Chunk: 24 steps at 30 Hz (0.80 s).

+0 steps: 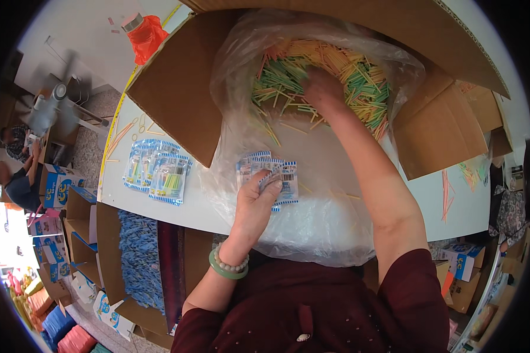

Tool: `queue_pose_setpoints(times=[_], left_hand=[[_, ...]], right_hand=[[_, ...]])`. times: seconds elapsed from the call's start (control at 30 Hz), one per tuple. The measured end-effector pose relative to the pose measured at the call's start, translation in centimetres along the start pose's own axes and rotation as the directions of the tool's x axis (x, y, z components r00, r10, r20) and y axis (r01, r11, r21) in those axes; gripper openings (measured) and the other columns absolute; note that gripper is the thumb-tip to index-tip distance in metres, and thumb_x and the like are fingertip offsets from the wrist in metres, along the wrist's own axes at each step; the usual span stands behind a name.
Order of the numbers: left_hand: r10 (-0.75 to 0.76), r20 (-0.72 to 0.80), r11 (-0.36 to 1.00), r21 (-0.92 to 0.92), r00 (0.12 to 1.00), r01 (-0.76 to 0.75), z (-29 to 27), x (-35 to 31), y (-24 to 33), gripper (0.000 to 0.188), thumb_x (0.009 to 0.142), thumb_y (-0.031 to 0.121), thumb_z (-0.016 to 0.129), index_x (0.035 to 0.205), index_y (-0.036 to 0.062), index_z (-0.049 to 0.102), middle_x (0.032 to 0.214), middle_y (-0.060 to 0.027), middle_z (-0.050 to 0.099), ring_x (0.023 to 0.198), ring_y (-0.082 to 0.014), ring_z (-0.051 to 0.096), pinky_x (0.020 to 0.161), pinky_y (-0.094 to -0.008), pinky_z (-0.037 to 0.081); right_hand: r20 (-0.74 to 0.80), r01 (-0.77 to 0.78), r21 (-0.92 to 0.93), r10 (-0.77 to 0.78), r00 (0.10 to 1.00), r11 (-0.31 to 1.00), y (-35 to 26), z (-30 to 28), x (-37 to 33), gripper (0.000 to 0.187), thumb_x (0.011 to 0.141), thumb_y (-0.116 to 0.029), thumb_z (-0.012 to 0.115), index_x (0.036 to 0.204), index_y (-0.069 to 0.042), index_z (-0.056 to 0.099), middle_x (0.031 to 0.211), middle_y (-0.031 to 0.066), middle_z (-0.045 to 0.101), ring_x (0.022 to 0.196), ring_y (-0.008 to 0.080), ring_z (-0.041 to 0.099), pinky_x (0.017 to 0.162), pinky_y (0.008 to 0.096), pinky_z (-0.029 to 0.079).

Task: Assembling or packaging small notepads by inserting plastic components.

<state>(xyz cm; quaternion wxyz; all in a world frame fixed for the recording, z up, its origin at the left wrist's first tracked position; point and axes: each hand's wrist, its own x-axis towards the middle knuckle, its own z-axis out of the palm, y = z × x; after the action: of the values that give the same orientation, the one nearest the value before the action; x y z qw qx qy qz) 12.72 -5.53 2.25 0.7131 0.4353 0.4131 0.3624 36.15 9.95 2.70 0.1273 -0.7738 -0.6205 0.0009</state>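
My left hand (258, 197) is closed around a few flat blue-and-white plastic packets (288, 176), thumb on top, above the clear plastic sheet. With its arm stretched forward, my right hand (324, 91) dips into a heap of thin coloured sticks (365, 73), green, yellow, orange and pink. Its fingers are blurred and partly hidden there, so what they grip cannot be made out. The heap lies in a clear plastic liner (235, 59) that spills out of an open cardboard box (179, 88) onto the white table (212, 209).
On the table's left lie filled packets (169, 179) and loose sticks (121, 138). A red-wrapped container (145, 40) stands beyond the box flap. Below the left edge is a carton of blue packets (140, 259). Other people (17, 182) sit far left. More sticks (447, 194) lie right.
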Motion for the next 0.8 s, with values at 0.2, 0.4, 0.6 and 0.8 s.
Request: queue_pose_setpoints(times=[0.2, 0.4, 0.6, 0.8], left_hand=[[-0.014, 0.020, 0.996, -0.092, 1.000, 0.016, 0.5, -0.6, 0.8, 0.025, 0.091, 0.003, 0.051, 0.114, -0.0034, 0.056, 0.102, -0.0018, 0.062, 0.089, -0.0079, 0.056, 0.080, -0.0236, 0.047], [0.003, 0.013, 0.995, -0.098, 1.000, -0.002, 0.9, -1.3, 0.8, 0.022, 0.091, 0.002, 0.050, 0.112, -0.0021, 0.058, 0.101, -0.0005, 0.063, 0.089, -0.0068, 0.056, 0.080, -0.0234, 0.046], [0.556, 0.288, 0.558, 0.565, 0.779, -0.607, 2.8, -0.4, 1.3, 0.020, 0.083, -0.003, 0.055, 0.101, 0.0036, 0.060, 0.125, -0.0165, 0.055, 0.117, -0.0282, 0.051, 0.099, -0.0370, 0.039], [0.522, 0.504, 0.467, 0.506, 0.688, -0.725, 6.8, 4.3, -1.2, 0.020, 0.078, -0.007, 0.054, 0.096, 0.0020, 0.058, 0.136, -0.0222, 0.045, 0.130, -0.0387, 0.038, 0.105, -0.0409, 0.032]], right_hand=[[-0.298, 0.166, 0.121, -0.124, 0.947, 0.979, 2.8, -1.8, -1.2, 0.040, 0.089, -0.025, 0.051, 0.119, 0.001, 0.050, 0.109, 0.0218, 0.057, 0.107, 0.0369, 0.054, 0.091, 0.0410, 0.042], [-0.160, 0.078, 0.802, 0.087, 0.983, 0.593, 3.5, -3.4, -6.5, 0.025, 0.092, -0.023, 0.050, 0.105, -0.001, 0.052, 0.092, 0.0095, 0.062, 0.093, 0.0189, 0.058, 0.084, 0.0339, 0.043], [0.072, -0.070, 0.921, 0.009, 0.997, 0.383, 2.7, 0.2, -15.7, 0.022, 0.091, -0.025, 0.054, 0.101, -0.005, 0.050, 0.088, 0.0050, 0.061, 0.083, 0.0126, 0.055, 0.074, 0.0293, 0.044], [-0.033, 0.031, 0.951, 0.002, 0.999, 0.308, 2.4, 3.6, -18.5, 0.033, 0.083, -0.029, 0.062, 0.103, -0.007, 0.046, 0.085, 0.0057, 0.062, 0.082, 0.0190, 0.060, 0.076, 0.0331, 0.047]])
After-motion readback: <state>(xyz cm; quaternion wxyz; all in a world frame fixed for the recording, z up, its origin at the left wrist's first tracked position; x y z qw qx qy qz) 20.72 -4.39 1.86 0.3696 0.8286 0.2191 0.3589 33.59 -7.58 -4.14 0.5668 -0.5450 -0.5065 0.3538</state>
